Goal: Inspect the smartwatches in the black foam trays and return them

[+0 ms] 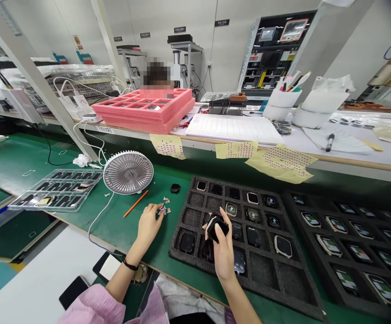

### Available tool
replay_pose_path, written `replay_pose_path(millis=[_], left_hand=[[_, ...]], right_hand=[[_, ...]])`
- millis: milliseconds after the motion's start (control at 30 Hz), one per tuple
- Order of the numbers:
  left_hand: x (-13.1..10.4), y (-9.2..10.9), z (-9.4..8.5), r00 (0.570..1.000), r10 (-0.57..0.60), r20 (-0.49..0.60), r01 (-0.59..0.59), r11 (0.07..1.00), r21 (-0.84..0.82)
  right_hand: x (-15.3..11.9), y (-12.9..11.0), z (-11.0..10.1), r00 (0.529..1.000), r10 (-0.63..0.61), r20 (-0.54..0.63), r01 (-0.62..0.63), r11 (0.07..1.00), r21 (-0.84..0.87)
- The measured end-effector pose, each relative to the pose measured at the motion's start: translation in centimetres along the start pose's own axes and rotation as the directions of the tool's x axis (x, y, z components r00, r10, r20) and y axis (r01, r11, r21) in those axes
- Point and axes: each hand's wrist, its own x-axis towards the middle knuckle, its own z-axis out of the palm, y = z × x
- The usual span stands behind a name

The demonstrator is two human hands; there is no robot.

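Note:
My right hand [224, 245] is wrapped around a black smartwatch body [217, 226], held above a dark foam tray [266, 281]. Several watches sit in the tray's square pockets, among them a silver-framed watch [283, 245] on the right side. On the green mat, my left hand [150, 221] has its thumb and fingertips closed in at a small pale piece [162, 209]. Several like it lie scattered around the fingertips. Just beyond them rests another small black watch body [175, 188]. An orange stick [135, 204] lies left of the pieces.
A white fan [128, 172] stands behind my left hand, its cable trailing across the mat. Clear plastic trays [70, 204] lie at the left. A second watch tray [313, 261] is at the right. Pink foam trays [168, 119] sit on the shelf, with a person behind.

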Motion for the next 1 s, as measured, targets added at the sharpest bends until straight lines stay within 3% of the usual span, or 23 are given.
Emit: replay_pose_path(millis=[400,567,667,767,867,1000], left_hand=[[1.2,-0.1,-0.3,0.992,-0.06,0.113,0.064,0.998,-0.028],[2.2,-0.1,-1.1,0.989,-0.037,0.14,0.05,0.995,-0.092],[2.2,1.2,-2.1,0.992,0.006,0.126,0.014,0.987,-0.161],[1.5,3.8,-3.3,0.984,0.154,0.087,-0.112,0.922,-0.372],[0.5,6.8,-4.3,0.939,0.342,0.036,-0.271,0.801,-0.534],[-0.4,9.2,-5.1,0.873,0.483,0.073,-0.31,0.662,-0.682]], right_hand=[[-0.1,-0.6,0.2,0.998,0.05,0.022,-0.052,0.996,0.067],[0.2,-1.7,0.3,0.981,0.174,0.09,-0.19,0.955,0.227],[0.7,-2.4,0.0,0.924,0.331,0.191,-0.377,0.873,0.308],[1.0,-3.0,-0.2,0.847,0.426,0.317,-0.516,0.799,0.308],[0.9,-3.2,0.0,0.782,0.464,0.416,-0.597,0.751,0.284],[0.5,-3.1,0.5,0.718,0.475,0.509,-0.657,0.705,0.269]])
